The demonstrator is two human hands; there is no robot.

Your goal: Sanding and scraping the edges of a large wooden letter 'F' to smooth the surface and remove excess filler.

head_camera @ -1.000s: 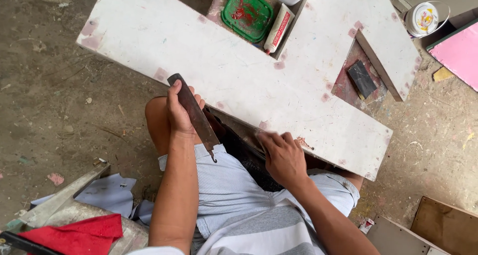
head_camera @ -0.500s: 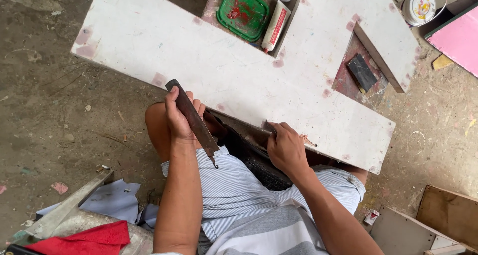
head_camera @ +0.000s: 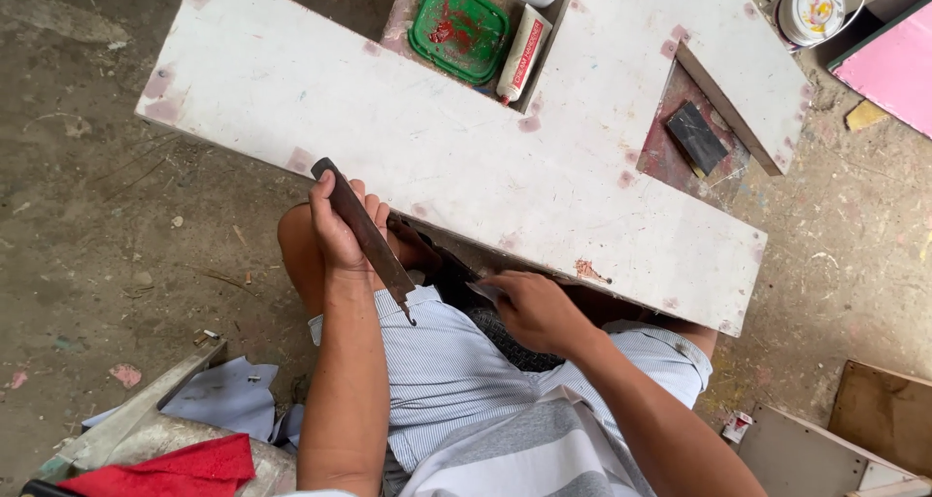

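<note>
The left hand (head_camera: 338, 227) is wrapping its fingers around a long, flat metal blade (head_camera: 364, 237), holding it slanted just beside the near edge of the big white board (head_camera: 456, 157). The right hand (head_camera: 536, 311) is pinching a small flat scraper (head_camera: 484, 290) under that edge. A green lid (head_camera: 459, 29) is sitting past the board.

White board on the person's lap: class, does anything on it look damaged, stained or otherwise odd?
Yes. The white board carries pinkish patches along its edges and corners, and a reddish chipped-looking spot sits at the near edge, beside the right hand. The green lid in the board's cut-out is smeared with red. Nothing looks spilled on the board.
</note>
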